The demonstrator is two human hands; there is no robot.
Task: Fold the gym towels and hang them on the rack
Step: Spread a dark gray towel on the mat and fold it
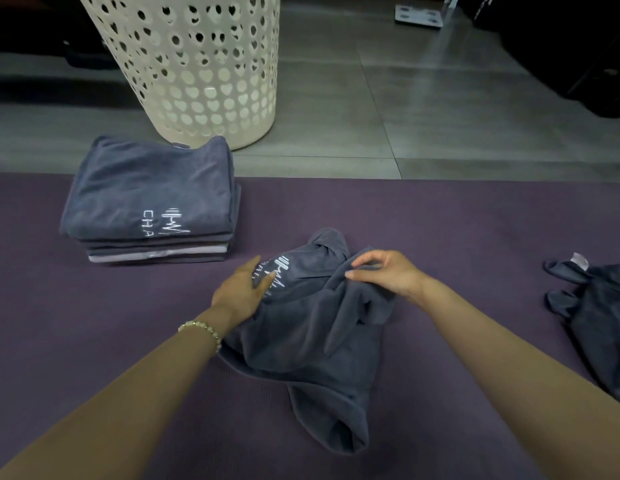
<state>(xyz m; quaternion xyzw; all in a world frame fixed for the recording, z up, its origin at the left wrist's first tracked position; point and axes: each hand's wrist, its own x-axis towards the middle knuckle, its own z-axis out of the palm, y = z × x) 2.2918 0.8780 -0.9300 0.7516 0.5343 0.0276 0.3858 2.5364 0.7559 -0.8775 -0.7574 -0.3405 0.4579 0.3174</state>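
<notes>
A crumpled grey gym towel (312, 334) with white lettering lies in the middle of the purple mat (440, 223). My left hand (241, 289) rests flat on the towel's left side beside the lettering, fingers straight. My right hand (388, 271) pinches a fold at the towel's upper right between thumb and fingers. A stack of several folded grey towels (149, 199) sits at the mat's far left. Another loose grey towel (599, 320) lies bunched at the right edge. No rack is in view.
A cream perforated laundry basket (197, 64) stands on the grey tiled floor (405, 116) behind the folded stack. A white scale (419, 16) lies on the floor at the back right. Dark furniture fills the far right corner.
</notes>
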